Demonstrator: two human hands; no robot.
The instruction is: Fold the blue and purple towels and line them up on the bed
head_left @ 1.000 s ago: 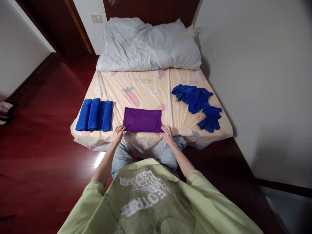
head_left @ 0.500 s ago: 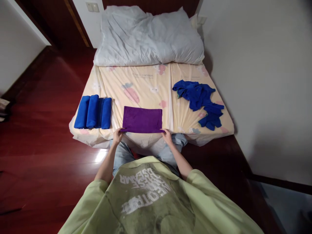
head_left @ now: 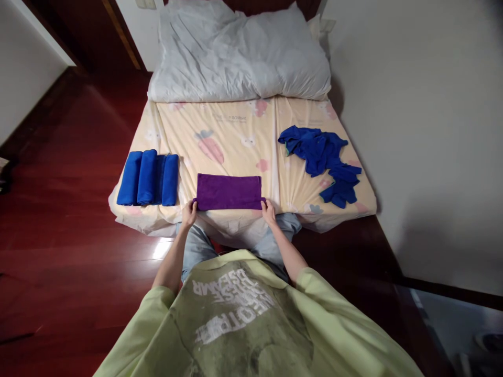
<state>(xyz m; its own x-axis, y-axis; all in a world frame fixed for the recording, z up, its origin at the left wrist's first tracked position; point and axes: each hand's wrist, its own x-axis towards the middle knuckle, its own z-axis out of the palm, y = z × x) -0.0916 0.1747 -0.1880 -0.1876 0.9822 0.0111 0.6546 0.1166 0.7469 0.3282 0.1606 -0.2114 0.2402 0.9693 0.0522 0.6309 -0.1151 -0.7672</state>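
A folded purple towel [head_left: 229, 191] lies flat near the front edge of the bed [head_left: 236, 141]. My left hand [head_left: 189, 213] pinches its near left corner. My right hand [head_left: 269, 211] pinches its near right corner, and the near edge looks lifted and turned up a little. To the left, three rolled blue towels [head_left: 148, 177] lie side by side on the sheet.
A loose heap of blue cloths [head_left: 320, 157] lies on the right side of the bed. A white duvet [head_left: 239, 52] is bunched at the head. A wall runs along the right; dark red wood floor [head_left: 66, 220] spreads to the left.
My hands went from resting flat at the towel's near corners to pinching them, and the near edge has come up slightly. The view has tilted a little.
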